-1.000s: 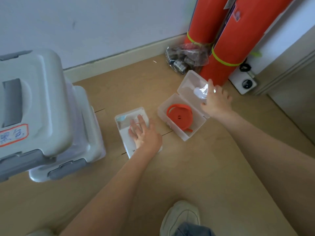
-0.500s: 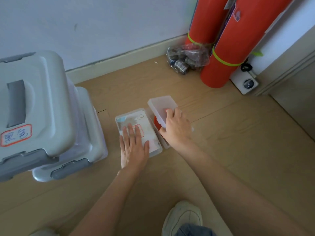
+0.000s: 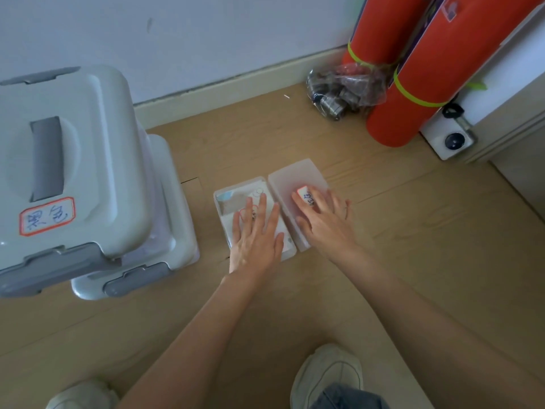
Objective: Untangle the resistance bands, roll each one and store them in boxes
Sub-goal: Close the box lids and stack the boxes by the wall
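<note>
Change: a second ago I had the right box (image 3: 298, 184) open, orange band coiled inside; now its lid is down and my right hand (image 3: 323, 219) lies flat on it.
Left box (image 3: 236, 199): shut, my left hand (image 3: 256, 231) spread flat on top; both hands clamp nothing.
Bands: hidden under frosted lids; I think only a faint red glow shows.
Meaning: storing looks nearly finished.
Edges: boxes touch side by side on the floor (image 3: 413, 246); grey bins (image 3: 88, 160) near left; open floor right.

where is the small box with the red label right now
In the head view it lies mid-floor: the red-labelled box, lid closed, under the right hand, touching the other small box on its left.
</note>
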Action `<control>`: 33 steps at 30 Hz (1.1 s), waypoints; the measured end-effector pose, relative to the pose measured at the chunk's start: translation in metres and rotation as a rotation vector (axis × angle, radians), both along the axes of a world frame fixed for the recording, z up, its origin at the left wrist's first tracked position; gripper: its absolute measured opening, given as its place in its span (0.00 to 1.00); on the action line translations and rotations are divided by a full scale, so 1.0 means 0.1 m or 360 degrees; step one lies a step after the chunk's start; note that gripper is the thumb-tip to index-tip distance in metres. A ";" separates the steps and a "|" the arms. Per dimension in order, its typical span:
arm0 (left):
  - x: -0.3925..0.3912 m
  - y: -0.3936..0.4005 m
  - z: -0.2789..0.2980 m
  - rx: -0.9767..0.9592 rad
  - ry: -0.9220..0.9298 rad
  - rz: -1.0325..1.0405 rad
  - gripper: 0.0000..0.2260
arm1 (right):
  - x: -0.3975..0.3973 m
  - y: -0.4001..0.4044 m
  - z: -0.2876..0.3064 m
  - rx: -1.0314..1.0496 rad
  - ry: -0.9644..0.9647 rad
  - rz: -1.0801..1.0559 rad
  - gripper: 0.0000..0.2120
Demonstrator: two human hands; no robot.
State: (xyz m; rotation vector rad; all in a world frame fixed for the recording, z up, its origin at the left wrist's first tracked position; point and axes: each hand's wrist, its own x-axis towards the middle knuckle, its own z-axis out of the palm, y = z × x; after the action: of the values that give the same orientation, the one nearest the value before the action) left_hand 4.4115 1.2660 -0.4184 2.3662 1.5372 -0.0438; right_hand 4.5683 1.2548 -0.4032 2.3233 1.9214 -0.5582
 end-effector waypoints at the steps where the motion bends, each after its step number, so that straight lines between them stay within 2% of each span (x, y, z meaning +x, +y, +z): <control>1: 0.02 0.01 -0.01 -0.0049 0.0044 -0.0001 0.26 | 0.00 -0.01 -0.01 -0.0022 0.0037 -0.0021 0.22; 4: 0.01 0.02 -0.07 -0.0140 0.0134 0.0028 0.25 | -0.05 -0.01 -0.06 -0.0052 0.0116 -0.0079 0.22; 9: -0.01 0.03 -0.07 -0.0141 0.0122 0.0010 0.26 | -0.14 0.02 -0.07 -0.0126 0.0049 -0.0101 0.22; 12: -0.04 -0.03 -0.07 -0.0155 0.0112 -0.0040 0.30 | -0.12 0.02 -0.04 -0.0097 0.0165 -0.0152 0.23; 15: -0.12 -0.13 -0.12 -0.0128 0.0249 -0.0173 0.40 | -0.05 -0.03 0.01 -0.0119 0.0300 -0.0212 0.32; 18: -0.16 -0.16 -0.16 -0.0057 0.0359 -0.0108 0.45 | -0.03 -0.03 0.04 -0.0216 0.0154 -0.0156 0.44; 24: -0.15 -0.06 -0.08 -0.0195 0.0320 0.0036 0.45 | -0.02 0.07 0.09 -0.0276 0.0058 -0.0281 0.50; 27: -0.17 0.02 -0.01 -0.0383 0.0175 0.0011 0.49 | -0.06 -0.02 0.04 -0.0299 -0.0038 -0.0228 0.51; 29: -0.21 -0.04 0.02 -0.0407 -0.0088 0.0107 0.48 | -0.07 -0.03 0.04 -0.0289 -0.0055 -0.0230 0.51; 31: -0.27 -0.15 0.04 -0.0299 -0.0524 0.0373 0.41 | -0.08 0.02 0.09 -0.0326 -0.0153 -0.0146 0.50; 33: -0.34 -0.22 0.05 -0.0209 -0.0864 0.0867 0.32 | -0.14 0.10 0.21 -0.0219 -0.0060 0.0004 0.42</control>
State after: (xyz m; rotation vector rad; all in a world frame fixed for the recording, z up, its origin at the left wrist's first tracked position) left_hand 4.3777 1.2442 -0.4132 1.6003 1.7489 0.5521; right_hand 4.5540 1.2644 -0.3825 2.2303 1.8088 -0.6209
